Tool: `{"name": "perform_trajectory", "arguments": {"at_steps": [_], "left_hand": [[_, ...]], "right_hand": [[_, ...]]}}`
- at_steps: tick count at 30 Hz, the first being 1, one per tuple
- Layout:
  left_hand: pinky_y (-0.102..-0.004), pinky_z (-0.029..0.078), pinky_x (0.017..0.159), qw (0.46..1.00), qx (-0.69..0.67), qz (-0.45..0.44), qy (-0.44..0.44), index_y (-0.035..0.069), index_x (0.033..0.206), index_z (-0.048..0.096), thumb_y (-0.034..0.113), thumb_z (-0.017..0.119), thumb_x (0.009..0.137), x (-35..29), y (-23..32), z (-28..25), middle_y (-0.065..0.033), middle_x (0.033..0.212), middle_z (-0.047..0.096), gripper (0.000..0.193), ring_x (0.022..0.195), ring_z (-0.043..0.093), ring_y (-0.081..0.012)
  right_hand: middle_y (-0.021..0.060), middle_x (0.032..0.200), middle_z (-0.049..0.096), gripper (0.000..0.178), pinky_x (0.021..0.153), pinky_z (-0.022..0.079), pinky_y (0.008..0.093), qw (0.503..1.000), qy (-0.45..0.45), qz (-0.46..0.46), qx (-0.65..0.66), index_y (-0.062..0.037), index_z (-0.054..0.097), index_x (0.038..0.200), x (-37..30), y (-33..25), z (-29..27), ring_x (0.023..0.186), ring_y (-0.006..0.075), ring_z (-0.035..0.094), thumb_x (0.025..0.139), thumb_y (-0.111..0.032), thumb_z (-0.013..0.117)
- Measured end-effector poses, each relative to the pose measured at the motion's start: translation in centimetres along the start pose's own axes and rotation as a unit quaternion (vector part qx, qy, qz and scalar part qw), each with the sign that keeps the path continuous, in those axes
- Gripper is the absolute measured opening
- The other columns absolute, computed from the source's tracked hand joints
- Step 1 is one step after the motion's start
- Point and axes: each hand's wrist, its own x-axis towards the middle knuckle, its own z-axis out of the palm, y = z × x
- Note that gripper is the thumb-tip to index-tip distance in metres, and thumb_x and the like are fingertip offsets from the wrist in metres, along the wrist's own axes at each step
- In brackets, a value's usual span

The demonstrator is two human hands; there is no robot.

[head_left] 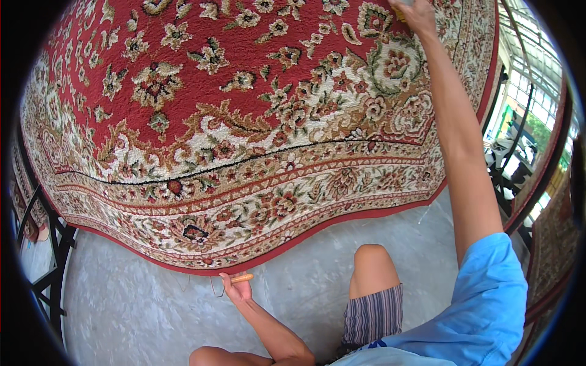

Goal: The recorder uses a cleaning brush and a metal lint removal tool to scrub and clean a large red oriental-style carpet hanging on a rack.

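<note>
A large red rug (pixel 244 110) with a cream and gold floral border hangs in front of me, its bound lower edge curving just above the floor. At that edge, my left hand (pixel 237 289) is closed around a tool with a short wooden handle (pixel 243 278). A thin bent metal piece shows beside the fingers; what it is exactly cannot be made out. My right arm stretches far up along the rug's right side. My right hand (pixel 420 17) lies against the pile there, closed on a small yellow and pale thing (pixel 400 13), mostly covered by the fingers and cut by the picture's top.
Below the rug lies a grey concrete floor (pixel 146 305). Black metal frames (pixel 55 256) stand at the left, with part of another patterned rug beyond. More rugs (pixel 552 256) hang at the right, near bright windows. My bent knee (pixel 373 268) is close under the rug's edge.
</note>
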Motion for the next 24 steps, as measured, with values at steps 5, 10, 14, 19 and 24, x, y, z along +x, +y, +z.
{"name": "perform_trajectory", "arguments": {"at_steps": [5, 10, 14, 19, 24], "left_hand": [[-0.0486, 0.046, 0.095, 1.000, -0.006, -0.008, -0.013, 0.014, 0.124, 0.058, 0.035, 0.072, 0.094, -0.2, 0.2, 1.6, -0.0031, 0.110, 0.062, 0.039, 0.107, 0.058, -0.0237], [-0.0493, 0.045, 0.095, 1.000, -0.001, -0.024, 0.003, 0.015, 0.100, 0.062, 0.036, 0.077, 0.089, 1.2, 0.5, -0.9, -0.0008, 0.098, 0.062, 0.028, 0.095, 0.056, -0.0228], [-0.0560, 0.034, 0.113, 0.999, -0.036, -0.014, 0.029, 0.013, 0.112, 0.055, 0.032, 0.078, 0.090, 2.3, -1.9, 1.2, -0.0057, 0.115, 0.054, 0.037, 0.119, 0.049, -0.0263], [-0.0595, 0.023, 0.120, 0.997, -0.048, 0.001, 0.062, 0.012, 0.126, 0.048, 0.028, 0.076, 0.092, 2.5, -0.3, -1.6, -0.0104, 0.137, 0.045, 0.047, 0.133, 0.040, -0.0314], [-0.0554, 0.033, 0.111, 0.998, -0.039, 0.009, 0.046, 0.016, 0.118, 0.050, 0.029, 0.076, 0.092, 1.7, -1.8, 1.0, -0.0040, 0.126, 0.049, 0.038, 0.124, 0.044, -0.0263]], "right_hand": [[0.0169, 0.105, 0.071, 0.052, 0.078, 0.056, 0.0505, 0.998, -0.062, -0.031, -0.007, -0.0053, 0.066, 0.120, -12.3, -5.0, 4.8, 0.083, 0.0392, 0.070, 0.081, -0.038, 0.076], [0.0168, 0.105, 0.071, 0.055, 0.087, 0.053, 0.0475, 0.865, -0.423, -0.025, 0.270, -0.0076, 0.066, 0.122, -38.6, -21.1, 1.6, 0.096, 0.0361, 0.068, 0.071, -0.022, 0.079], [0.0182, 0.114, 0.068, 0.063, 0.094, 0.049, 0.0481, 0.873, -0.379, -0.044, 0.304, -0.0071, 0.062, 0.128, -37.7, -19.8, -0.4, 0.103, 0.0361, 0.065, 0.070, -0.020, 0.081], [0.0175, 0.108, 0.065, 0.042, 0.087, 0.052, 0.0452, 0.989, -0.022, -0.139, 0.042, -0.0038, 0.063, 0.119, -8.8, -11.0, 1.9, 0.099, 0.0352, 0.064, 0.085, -0.025, 0.076], [0.0210, 0.113, 0.069, 0.047, 0.089, 0.051, 0.0469, 0.998, 0.030, -0.054, -0.021, -0.0037, 0.062, 0.127, -0.2, -5.9, 3.7, 0.105, 0.0406, 0.064, 0.085, -0.022, 0.072]]}}
